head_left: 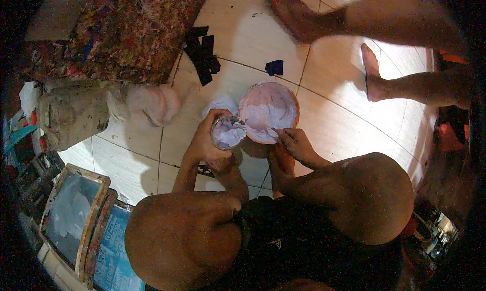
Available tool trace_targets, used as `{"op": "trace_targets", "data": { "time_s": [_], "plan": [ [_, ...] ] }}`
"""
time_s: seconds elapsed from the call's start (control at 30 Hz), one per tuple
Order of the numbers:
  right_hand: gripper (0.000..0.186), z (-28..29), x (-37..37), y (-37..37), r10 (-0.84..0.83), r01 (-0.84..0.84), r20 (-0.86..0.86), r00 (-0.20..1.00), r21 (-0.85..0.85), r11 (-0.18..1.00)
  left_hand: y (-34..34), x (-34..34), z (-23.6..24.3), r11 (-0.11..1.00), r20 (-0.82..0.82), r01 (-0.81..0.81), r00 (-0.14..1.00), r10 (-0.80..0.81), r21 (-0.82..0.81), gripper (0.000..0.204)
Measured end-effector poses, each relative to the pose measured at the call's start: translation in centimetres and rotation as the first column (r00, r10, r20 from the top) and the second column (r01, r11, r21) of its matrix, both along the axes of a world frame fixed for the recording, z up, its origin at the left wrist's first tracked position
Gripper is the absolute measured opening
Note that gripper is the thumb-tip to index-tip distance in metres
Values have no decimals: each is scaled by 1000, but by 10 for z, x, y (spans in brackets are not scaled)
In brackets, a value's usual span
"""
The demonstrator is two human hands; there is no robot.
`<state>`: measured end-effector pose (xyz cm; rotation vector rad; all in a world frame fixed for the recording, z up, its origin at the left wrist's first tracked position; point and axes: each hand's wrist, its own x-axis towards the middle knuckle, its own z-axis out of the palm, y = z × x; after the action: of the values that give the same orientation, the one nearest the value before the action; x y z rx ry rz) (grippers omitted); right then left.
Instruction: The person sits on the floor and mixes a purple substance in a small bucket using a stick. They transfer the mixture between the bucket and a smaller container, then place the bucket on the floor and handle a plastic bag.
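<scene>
My left hand (207, 134) is wrapped round a small round cup (229, 132) filled with pale lavender paste, tilted so that its mouth shows. Touching or almost touching it on the right is a wider bowl (268, 111) with an orange-brown rim, coated inside with thick pinkish-white paste. At the bowl's near rim my right hand (297, 145) has its fingers pinched together. Whatever they hold, if anything, is too small and dim to name. Behind the cup, a pale round thing (218, 105) is partly hidden.
Dark scraps (202, 53) and one smaller dark piece (274, 67) lie on the tiled floor. A matted, multicoloured slab (121, 33) fills the far left. Wood-framed screens (76, 215) lean at the near left. Another person's legs (400, 25) are at the far right.
</scene>
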<state>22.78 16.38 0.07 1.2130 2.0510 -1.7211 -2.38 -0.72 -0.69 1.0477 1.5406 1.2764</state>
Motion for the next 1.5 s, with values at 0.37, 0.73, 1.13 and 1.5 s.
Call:
{"op": "trace_targets", "data": {
  "time_s": [0.37,0.73,1.13,1.5],
  "plan": [
    [37,-4,6,5,-204,168,-59,977,-373,913,-3,5,-3,996,-39,-74,996,76,50,81],
    [30,61,-3,65,35,-34,1,999,-108,994,16,-2,24,965,-36,-240,969,245,102,79],
    [36,194,-109,73,638,-612,13,770,299,732,20,11,23,922,-89,-372,920,381,106,85],
    [11,125,-173,14,921,-662,211,328,747,64,22,14,18,880,-26,-458,885,465,126,83]
  ]
}}
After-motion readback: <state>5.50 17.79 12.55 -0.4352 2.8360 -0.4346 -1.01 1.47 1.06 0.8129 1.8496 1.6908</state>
